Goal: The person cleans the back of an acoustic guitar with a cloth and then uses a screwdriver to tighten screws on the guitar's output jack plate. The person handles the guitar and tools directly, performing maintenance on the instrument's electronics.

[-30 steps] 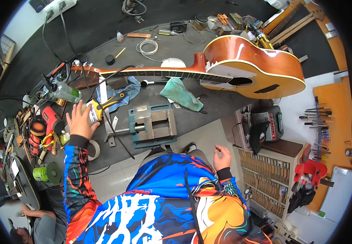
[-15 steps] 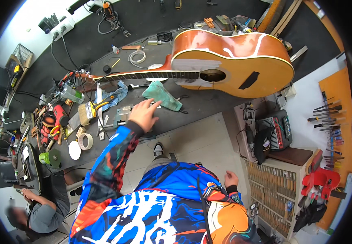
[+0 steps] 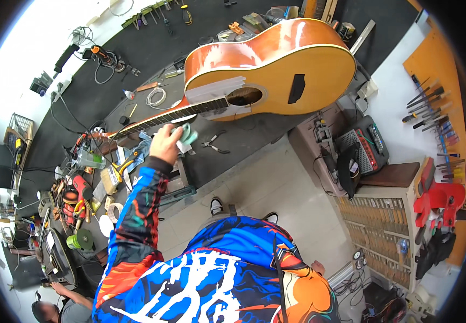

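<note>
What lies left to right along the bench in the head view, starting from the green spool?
Green spool → roll of tape → left hand on the teal cloth → pliers → guitar body.

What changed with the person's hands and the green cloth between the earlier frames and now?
The left hand left the tools at the left of the bench, swung right to the green cloth and now grips it, lifted up against the guitar neck. The right hand stayed low by the person's side, holding nothing. The guitar remains flat on the dark workbench, and the pliers lie just right of the cloth.
</note>
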Tool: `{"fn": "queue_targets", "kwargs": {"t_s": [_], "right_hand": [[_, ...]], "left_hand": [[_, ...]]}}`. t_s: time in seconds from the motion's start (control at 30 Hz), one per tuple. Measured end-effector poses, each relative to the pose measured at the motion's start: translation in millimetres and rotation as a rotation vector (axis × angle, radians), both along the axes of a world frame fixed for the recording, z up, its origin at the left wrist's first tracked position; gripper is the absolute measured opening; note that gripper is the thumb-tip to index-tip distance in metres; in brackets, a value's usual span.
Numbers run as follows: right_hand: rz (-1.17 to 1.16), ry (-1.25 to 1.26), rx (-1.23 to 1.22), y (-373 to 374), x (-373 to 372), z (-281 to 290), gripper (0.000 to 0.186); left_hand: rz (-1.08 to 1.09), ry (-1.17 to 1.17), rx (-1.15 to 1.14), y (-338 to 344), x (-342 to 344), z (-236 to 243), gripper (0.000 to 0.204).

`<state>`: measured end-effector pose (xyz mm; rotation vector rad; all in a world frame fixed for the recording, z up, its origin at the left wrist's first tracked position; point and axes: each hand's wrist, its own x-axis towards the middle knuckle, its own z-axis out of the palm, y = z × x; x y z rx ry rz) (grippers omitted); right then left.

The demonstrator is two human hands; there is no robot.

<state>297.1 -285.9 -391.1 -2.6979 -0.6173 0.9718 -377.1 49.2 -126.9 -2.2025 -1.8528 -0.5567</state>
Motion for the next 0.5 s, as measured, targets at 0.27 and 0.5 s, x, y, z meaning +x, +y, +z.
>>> {"fn": "queue_targets", "kwargs": {"t_s": [0.27,0.5], "right_hand": [[0.296,0.073,-0.009,-37.2,-54.5,-95.4,0.029],[0.135,0.515,0.088,1.5,21.3,-70.1,0.034]], "left_hand": [[0.201,-0.107,0.234,-72.5,-92.4,37.9,0.042],[0.235,-0.175,0.070,-78.0,-129.7,-2.6,0.042]]}}
